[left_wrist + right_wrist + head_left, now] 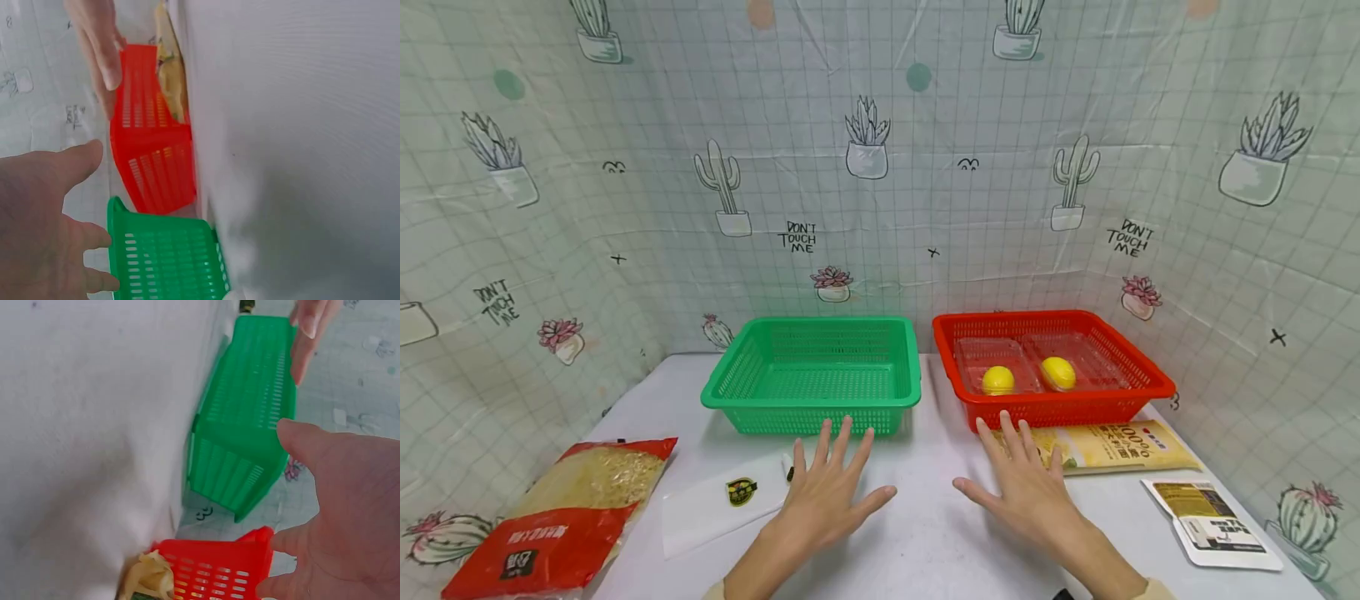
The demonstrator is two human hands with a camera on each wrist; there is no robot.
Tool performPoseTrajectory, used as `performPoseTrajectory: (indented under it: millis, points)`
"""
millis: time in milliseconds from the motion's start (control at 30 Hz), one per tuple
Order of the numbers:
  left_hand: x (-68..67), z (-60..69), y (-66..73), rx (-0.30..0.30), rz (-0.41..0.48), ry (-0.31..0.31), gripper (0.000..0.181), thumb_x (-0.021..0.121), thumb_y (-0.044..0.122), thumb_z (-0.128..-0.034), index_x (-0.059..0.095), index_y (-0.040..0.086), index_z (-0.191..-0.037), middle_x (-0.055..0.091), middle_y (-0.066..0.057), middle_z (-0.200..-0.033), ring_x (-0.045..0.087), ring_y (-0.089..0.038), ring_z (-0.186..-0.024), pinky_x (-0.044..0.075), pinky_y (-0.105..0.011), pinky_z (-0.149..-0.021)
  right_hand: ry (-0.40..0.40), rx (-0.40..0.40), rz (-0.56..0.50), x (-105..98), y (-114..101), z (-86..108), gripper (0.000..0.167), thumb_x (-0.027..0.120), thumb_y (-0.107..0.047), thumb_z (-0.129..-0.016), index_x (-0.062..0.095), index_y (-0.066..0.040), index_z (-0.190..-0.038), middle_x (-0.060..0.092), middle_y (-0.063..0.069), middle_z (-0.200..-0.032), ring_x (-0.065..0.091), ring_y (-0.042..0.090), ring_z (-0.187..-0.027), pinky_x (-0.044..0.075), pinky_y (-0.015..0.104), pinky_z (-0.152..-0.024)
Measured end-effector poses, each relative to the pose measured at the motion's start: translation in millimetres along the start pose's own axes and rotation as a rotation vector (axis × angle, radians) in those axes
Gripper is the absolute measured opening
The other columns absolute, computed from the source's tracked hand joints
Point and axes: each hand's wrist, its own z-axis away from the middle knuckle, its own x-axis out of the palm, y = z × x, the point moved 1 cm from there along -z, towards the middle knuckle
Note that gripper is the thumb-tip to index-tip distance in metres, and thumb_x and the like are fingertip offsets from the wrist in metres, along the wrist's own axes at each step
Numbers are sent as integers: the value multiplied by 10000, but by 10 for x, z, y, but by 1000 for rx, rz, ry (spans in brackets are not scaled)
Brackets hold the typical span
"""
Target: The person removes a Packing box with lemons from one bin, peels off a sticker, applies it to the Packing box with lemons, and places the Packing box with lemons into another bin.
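Note:
Both hands hover over the table with fingers spread and nothing held. My left hand (pixel 827 500) is in front of the green basket (pixel 808 417), partly over a white packet (pixel 715 508) with a dark emblem. My right hand (pixel 1026 496) is before the red basket (pixel 1067 408), its fingertips overlapping a long yellow pasta packet (pixel 1105 447) in the head view. Inside the red basket are clear plastic trays (pixel 981 354) and two yellow, lemon-like objects, one rounder (pixel 998 380) and one longer (pixel 1058 373). The green basket's visible inside holds nothing.
On the left lies a large red and clear bag (pixel 561 521) of pale contents. A white pouch (pixel 1213 525) with a gold and black label lies at the right edge. A patterned cloth (pixel 880 208) hangs behind and beside the white table (pixel 917 533).

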Motion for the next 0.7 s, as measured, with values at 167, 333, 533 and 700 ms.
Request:
performPoseTrajectory:
  millis: [167,333,533,700]
  points:
    - [-14,-102,87,54,3,31,782,453,659,-935,309,198,-1550,195,-158,-1635,115,-424,-1512,138,-707,-1143,-11,7,4,-96,25,-82,902,528,-712,-857,311,-172,-1547,215,234,-1608,177,514,-1456,124,808,-1049]
    - [-44,-231,179,99,-14,61,775,459,660,-933,335,193,-1540,235,-171,-1620,166,-429,-1500,193,-675,-1150,-20,8,1,-214,47,-198,895,528,-677,-879,282,-144,-1554,208,261,-1599,194,544,-1435,181,805,-1036]
    - [-89,-441,302,113,-29,76,758,480,641,-935,353,192,-1531,253,-169,-1614,191,-423,-1496,222,-633,-1165,-2,5,-16,-318,91,-342,878,529,-654,-895,284,-125,-1551,210,284,-1589,189,558,-1430,175,799,-1041]
    - [-100,-661,435,105,2,47,747,504,627,-930,369,196,-1525,265,-160,-1612,195,-406,-1500,226,-615,-1174,-11,23,-27,-377,175,-435,878,520,-641,-906,289,-82,-1542,212,298,-1581,184,553,-1431,160,784,-1064]
